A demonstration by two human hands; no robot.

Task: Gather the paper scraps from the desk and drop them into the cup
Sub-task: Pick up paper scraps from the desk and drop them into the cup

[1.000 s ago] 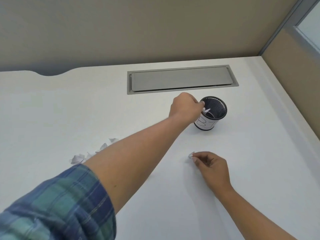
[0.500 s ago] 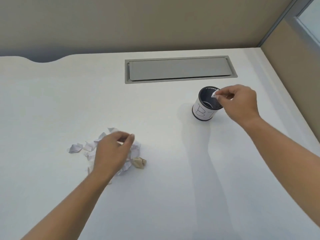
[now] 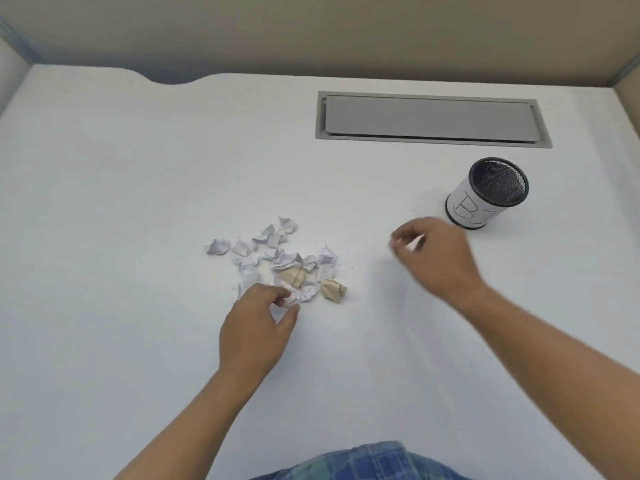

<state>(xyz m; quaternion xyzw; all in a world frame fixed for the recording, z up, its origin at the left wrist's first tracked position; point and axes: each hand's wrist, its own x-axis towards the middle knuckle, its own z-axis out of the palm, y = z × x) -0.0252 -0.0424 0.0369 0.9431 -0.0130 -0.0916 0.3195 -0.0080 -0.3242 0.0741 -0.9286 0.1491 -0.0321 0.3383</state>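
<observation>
Many crumpled paper scraps [image 3: 284,263] lie apart from a cylindrical mesh cup [image 3: 485,202].

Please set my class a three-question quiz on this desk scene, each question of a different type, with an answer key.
1. True or false: the cup stands upright, to the right of the scraps.
2. The right hand is: A. over the cup; B. between scraps and cup; C. out of view.
3. Fill in: most scraps are white; two are ____.

Key: 1 true; 2 B; 3 tan.
</observation>
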